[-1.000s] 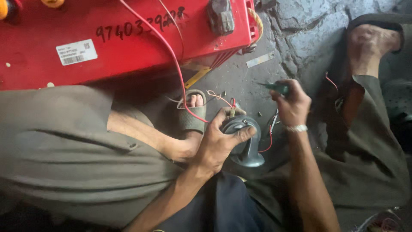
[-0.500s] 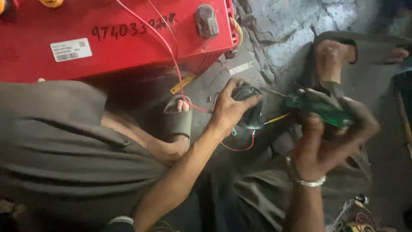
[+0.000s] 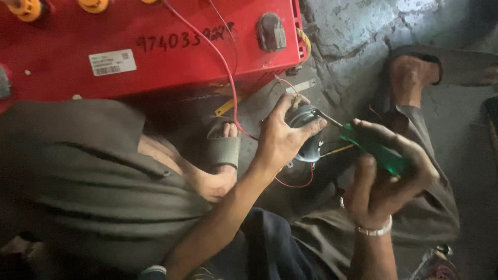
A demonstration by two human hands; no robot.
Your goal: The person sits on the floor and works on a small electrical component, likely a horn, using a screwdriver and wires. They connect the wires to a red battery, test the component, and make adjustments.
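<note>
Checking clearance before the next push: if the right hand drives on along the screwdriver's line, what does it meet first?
The right hand points the green screwdriver up and left. Its tip already sits at the round dark part gripped by the left hand, so that comes first. Beyond lies the red battery, though depth is unclear.

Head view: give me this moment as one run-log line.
left hand: grips round grey horn | right hand: holds green screwdriver, tip at horn | red battery: behind, red wire across it

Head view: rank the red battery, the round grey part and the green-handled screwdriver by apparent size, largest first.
1. red battery, cut off by the frame
2. round grey part
3. green-handled screwdriver
The last two look close; hands hide much of both.
</note>
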